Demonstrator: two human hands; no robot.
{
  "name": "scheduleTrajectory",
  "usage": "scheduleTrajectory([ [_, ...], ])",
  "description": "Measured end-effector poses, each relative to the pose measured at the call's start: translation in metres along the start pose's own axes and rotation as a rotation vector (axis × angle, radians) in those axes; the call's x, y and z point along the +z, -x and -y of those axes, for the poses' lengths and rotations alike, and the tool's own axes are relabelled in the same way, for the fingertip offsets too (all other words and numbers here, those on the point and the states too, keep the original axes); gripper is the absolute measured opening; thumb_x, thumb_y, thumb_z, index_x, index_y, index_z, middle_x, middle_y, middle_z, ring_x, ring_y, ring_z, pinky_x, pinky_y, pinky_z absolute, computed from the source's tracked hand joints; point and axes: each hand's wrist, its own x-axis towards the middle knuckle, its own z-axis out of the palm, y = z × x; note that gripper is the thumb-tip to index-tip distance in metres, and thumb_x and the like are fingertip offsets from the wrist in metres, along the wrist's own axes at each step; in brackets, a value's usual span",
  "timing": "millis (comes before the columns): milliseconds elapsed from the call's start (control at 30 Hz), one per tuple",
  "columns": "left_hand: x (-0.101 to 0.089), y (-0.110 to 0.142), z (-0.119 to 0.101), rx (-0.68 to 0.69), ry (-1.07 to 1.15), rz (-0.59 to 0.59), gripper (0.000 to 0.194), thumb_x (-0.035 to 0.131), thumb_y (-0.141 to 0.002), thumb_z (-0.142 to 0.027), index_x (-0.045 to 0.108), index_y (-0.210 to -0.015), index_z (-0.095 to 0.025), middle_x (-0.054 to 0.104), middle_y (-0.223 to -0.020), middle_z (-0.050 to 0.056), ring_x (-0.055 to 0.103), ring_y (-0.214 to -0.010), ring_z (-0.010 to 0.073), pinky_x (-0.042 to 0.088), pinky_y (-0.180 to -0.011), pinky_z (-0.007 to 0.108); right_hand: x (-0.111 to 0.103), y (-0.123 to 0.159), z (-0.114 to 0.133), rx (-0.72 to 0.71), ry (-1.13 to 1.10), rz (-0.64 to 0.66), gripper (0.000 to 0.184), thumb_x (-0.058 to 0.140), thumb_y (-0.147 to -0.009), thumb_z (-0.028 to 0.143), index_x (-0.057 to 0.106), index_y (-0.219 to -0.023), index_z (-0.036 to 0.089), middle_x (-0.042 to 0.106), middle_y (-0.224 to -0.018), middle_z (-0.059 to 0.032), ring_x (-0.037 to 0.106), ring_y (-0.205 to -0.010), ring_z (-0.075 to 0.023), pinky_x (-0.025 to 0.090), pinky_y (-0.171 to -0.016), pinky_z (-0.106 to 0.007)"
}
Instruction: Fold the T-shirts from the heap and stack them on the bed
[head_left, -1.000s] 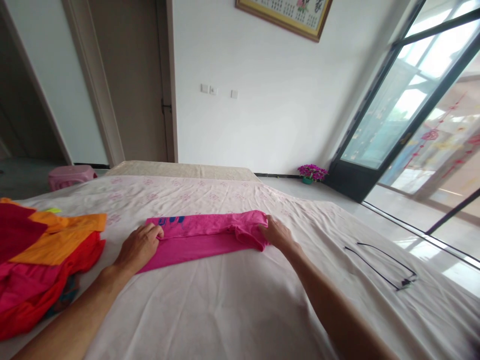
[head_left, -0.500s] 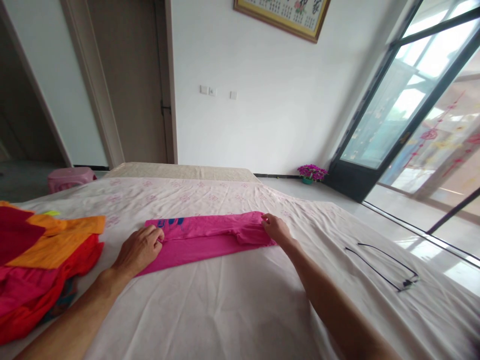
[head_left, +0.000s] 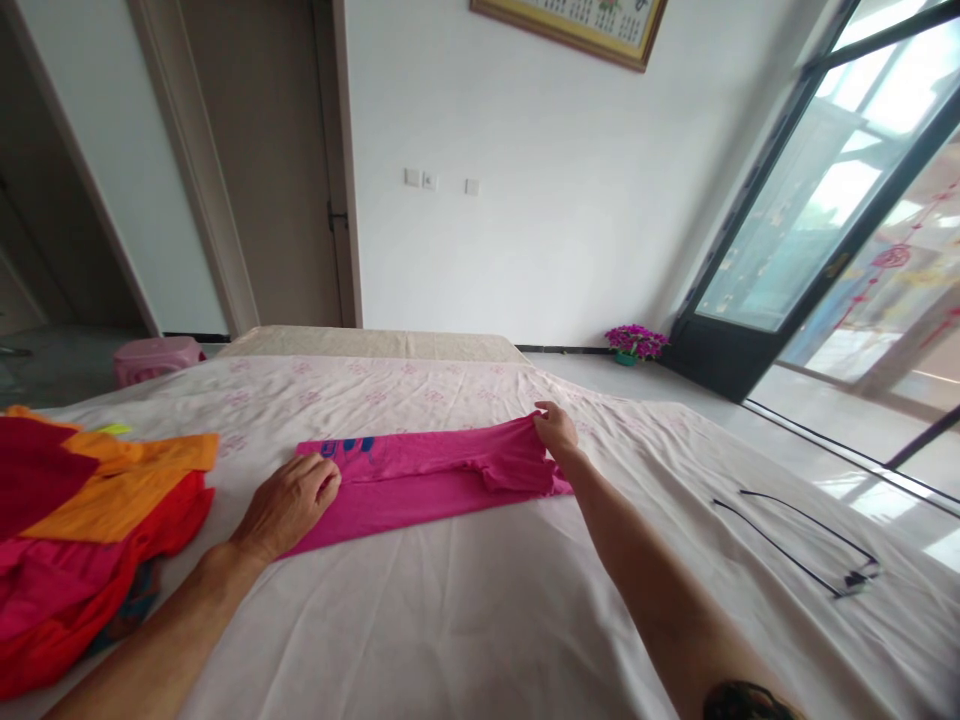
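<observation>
A bright pink shirt with a dark blue print at its left end lies folded into a long strip across the bed. My right hand pinches its far right corner, and the cloth there is pulled up a little. At the strip's left end, my left hand rests with bent fingers closed on the fabric; the fingertips are partly hidden. To the left of that hand sits a heap of orange, red and pink clothes.
Black-framed glasses lie on the pale bed sheet at the right. Beyond the bed are a pink stool, a purple-flowered pot plant and a glass door. A dark band shows on my right forearm.
My right hand has lifted the shirt's right corner slightly and drawn it outward. My left hand stays at the left end. The view has shifted a little.
</observation>
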Motion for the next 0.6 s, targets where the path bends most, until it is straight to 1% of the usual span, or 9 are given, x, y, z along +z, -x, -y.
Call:
scheduleTrajectory([
  [67, 0.002, 0.0, 0.001, -0.009, -0.001, 0.004, 0.027, 0.042, -0.097, -0.03, 0.06, -0.077, -0.023, 0.061, -0.079, 0.002, 0.058, -0.081, 0.0187, 0.043, -0.081, 0.032, 0.002, -0.002, -0.002, -0.002, -0.001, 0.014, 0.05, 0.047, -0.087, 0.022, 0.059, -0.136, 0.022, 0.072, -0.112, -0.0079, 0.068, -0.099, -0.0218, 0.052, -0.081, -0.03],
  [133, 0.003, 0.0, 0.002, -0.018, -0.006, 0.01, 0.028, 0.042, -0.098, -0.03, 0.06, -0.078, -0.023, 0.061, -0.079, 0.002, 0.058, -0.081, 0.0188, 0.043, -0.08, 0.032, 0.002, 0.0, -0.004, 0.007, 0.011, 0.04, 0.05, 0.049, -0.085, 0.02, 0.06, -0.134, 0.019, 0.073, -0.108, -0.0101, 0.069, -0.093, -0.0229, 0.053, -0.079, -0.031],
  [200, 0.003, 0.0, 0.003, -0.028, -0.008, 0.011, 0.029, 0.042, -0.098, -0.031, 0.06, -0.078, -0.023, 0.061, -0.079, 0.003, 0.058, -0.081, 0.0191, 0.043, -0.079, 0.032, 0.001, 0.006, 0.0, 0.007, 0.032, 0.029, 0.051, 0.049, -0.086, 0.021, 0.058, -0.136, 0.015, 0.07, -0.116, -0.015, 0.067, -0.101, -0.0266, 0.052, -0.086, -0.036],
  [267, 0.002, 0.0, 0.002, -0.033, -0.004, -0.003, 0.029, 0.042, -0.098, -0.032, 0.061, -0.079, -0.022, 0.062, -0.08, 0.003, 0.059, -0.082, 0.0196, 0.044, -0.08, 0.033, 0.0, 0.016, 0.01, -0.047, 0.095, -0.025, 0.053, 0.047, -0.089, 0.023, 0.054, -0.141, 0.013, 0.062, -0.129, -0.0193, 0.061, -0.115, -0.0309, 0.048, -0.096, -0.042],
  [333, 0.0, -0.002, 0.0, -0.007, 0.025, -0.014, 0.027, 0.042, -0.098, -0.033, 0.062, -0.083, -0.022, 0.063, -0.086, 0.004, 0.059, -0.086, 0.02, 0.044, -0.084, 0.034, 0.001, 0.03, 0.026, -0.177, 0.184, -0.063, 0.053, 0.044, -0.093, 0.026, 0.049, -0.144, 0.014, 0.056, -0.139, -0.0194, 0.054, -0.124, -0.0328, 0.043, -0.102, -0.045],
  [433, -0.004, -0.003, -0.003, 0.053, 0.123, 0.003, 0.024, 0.043, -0.098, -0.033, 0.063, -0.089, -0.022, 0.065, -0.097, 0.004, 0.061, -0.094, 0.019, 0.044, -0.091, 0.032, 0.008, 0.058, 0.046, -0.452, 0.255, 0.003, 0.055, 0.038, -0.1, 0.036, 0.041, -0.151, 0.016, 0.048, -0.15, -0.0155, 0.047, -0.134, -0.0303, 0.039, -0.109, -0.045],
  [467, -0.005, -0.003, -0.004, 0.056, 0.151, 0.012, 0.023, 0.044, -0.098, -0.033, 0.063, -0.089, -0.022, 0.065, -0.097, 0.004, 0.061, -0.094, 0.0184, 0.044, -0.091, 0.031, 0.012, 0.067, 0.048, -0.531, 0.281, 0.033, 0.057, 0.036, -0.101, 0.039, 0.037, -0.153, 0.016, 0.043, -0.154, -0.0148, 0.042, -0.139, -0.0296, 0.036, -0.112, -0.045],
  [533, -0.005, -0.002, -0.005, 0.032, 0.174, 0.027, 0.024, 0.044, -0.097, -0.034, 0.062, -0.087, -0.023, 0.065, -0.094, 0.003, 0.061, -0.091, 0.0174, 0.045, -0.088, 0.03, 0.022, 0.083, 0.043, -0.667, 0.354, 0.087, 0.059, 0.034, -0.103, 0.044, 0.034, -0.155, 0.016, 0.036, -0.159, -0.0135, 0.03, -0.147, -0.0281, 0.029, -0.117, -0.046],
  [600, -0.004, -0.001, -0.003, -0.008, 0.155, 0.04, 0.027, 0.042, -0.097, -0.034, 0.061, -0.083, -0.023, 0.065, -0.087, 0.002, 0.061, -0.086, 0.0173, 0.046, -0.084, 0.029, 0.03, 0.094, 0.03, -0.801, 0.431, 0.123, 0.054, 0.034, -0.104, 0.043, 0.037, -0.154, 0.022, 0.035, -0.16, -0.0106, 0.026, -0.149, -0.0265, 0.026, -0.119, -0.047],
])
